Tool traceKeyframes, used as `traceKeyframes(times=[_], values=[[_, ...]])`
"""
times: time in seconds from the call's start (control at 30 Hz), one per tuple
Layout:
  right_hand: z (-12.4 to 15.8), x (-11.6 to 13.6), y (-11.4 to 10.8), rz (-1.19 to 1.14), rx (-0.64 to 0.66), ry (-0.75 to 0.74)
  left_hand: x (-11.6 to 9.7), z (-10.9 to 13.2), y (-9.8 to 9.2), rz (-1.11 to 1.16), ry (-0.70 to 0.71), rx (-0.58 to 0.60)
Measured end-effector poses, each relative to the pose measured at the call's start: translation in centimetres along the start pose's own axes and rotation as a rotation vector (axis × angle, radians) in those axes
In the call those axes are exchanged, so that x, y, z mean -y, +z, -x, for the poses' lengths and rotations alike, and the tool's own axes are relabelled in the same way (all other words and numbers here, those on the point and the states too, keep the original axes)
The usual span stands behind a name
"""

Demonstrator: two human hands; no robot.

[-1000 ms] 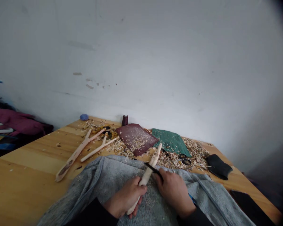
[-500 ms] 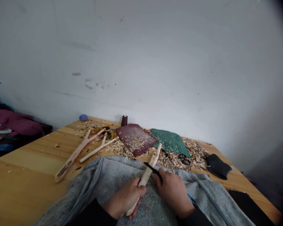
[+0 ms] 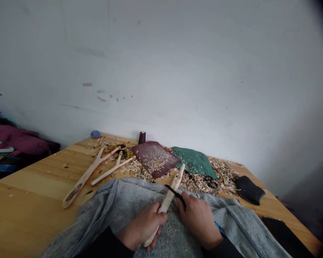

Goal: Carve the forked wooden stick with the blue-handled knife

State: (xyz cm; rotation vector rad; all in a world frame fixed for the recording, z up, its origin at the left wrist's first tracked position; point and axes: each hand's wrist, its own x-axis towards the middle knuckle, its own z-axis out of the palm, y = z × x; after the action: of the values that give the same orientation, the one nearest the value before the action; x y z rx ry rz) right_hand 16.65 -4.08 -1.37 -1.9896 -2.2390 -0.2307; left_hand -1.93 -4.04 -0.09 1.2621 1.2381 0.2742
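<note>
Over a grey cloth (image 3: 131, 197), my left hand (image 3: 145, 224) is closed around the lower part of a peeled pale wooden stick (image 3: 167, 203). The stick tilts up and away to the right, and its far end looks forked. My right hand (image 3: 197, 216) is wrapped round the handle of a dark-bladed knife (image 3: 174, 192). The blade lies across the stick, above my left hand. Most of the knife's handle is hidden by my fingers.
Two forked sticks (image 3: 86, 177) (image 3: 110, 172) lie on the wooden table (image 3: 29, 200). Wood shavings (image 3: 223, 175) surround a maroon sheet (image 3: 153, 157) and a green sheet (image 3: 195, 163). A thread spool (image 3: 142, 137), a black curved object (image 3: 249, 190) and a phone-like slab (image 3: 285, 234) are also there.
</note>
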Motion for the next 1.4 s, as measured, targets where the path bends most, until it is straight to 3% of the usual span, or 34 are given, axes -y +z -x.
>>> traceKeyframes(times=[0.27,0.53,0.77,1.1,1.4], values=[[0.6,0.7,-0.2,-0.064,0.029,-0.119,0.8,-0.6,0.1,0.047,0.012,0.007],[-0.2,-0.3,0.0,0.002,-0.009,0.029,0.5,-0.3,0.0,-0.003,0.011,0.005],[0.5,0.5,0.0,-0.079,0.034,-0.111,0.6,-0.6,0.0,0.004,-0.009,0.011],[0.0,-0.2,0.1,-0.031,0.009,-0.002,0.8,-0.7,0.1,0.021,0.006,0.001],[0.6,0.6,-0.2,-0.091,0.045,-0.103,1.0,-1.1,0.1,-0.006,0.01,0.02]])
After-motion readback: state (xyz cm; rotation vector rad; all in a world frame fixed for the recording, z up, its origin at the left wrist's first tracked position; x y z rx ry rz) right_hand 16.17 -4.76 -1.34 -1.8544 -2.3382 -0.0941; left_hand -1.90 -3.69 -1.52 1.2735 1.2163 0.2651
